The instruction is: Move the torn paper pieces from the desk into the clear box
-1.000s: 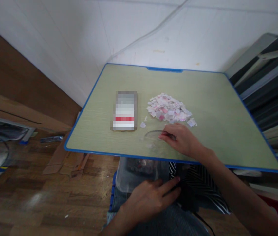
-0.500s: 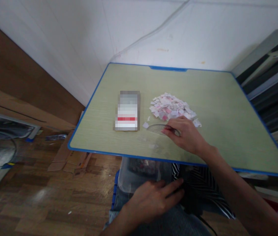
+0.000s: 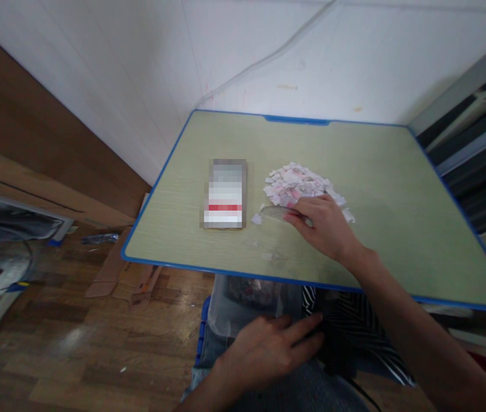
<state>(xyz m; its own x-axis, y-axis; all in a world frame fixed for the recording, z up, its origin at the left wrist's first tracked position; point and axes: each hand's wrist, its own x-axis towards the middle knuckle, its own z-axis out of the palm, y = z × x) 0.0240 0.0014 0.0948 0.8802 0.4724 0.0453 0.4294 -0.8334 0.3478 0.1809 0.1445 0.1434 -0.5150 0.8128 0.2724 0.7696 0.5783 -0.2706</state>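
My right hand (image 3: 326,226) pinches a thin, curved, greyish see-through piece (image 3: 277,213) whose exact kind I cannot make out. Its edge stands at the near side of a heap of small white and pink paper scraps (image 3: 296,180). One loose scrap (image 3: 256,219) lies just left of the piece. Lower down, below the table edge, my left hand (image 3: 271,346) rests on my lap with its fingers stretched out and nothing seen in it. It lies by a clear plastic box (image 3: 221,312) with dark contents, partly hidden under the table.
The light green table (image 3: 174,217) has a blue rim. A phone-like object with a blurred face (image 3: 225,197) lies left of the heap. Behind stands a white wall (image 3: 243,51) with a cable. Flattened cardboard (image 3: 109,269) is on the wooden floor at left, and grey frames (image 3: 466,109) lean at right.
My right hand has moved the curved piece slightly away from me, up against the paper heap. My left hand stays in place on my lap.
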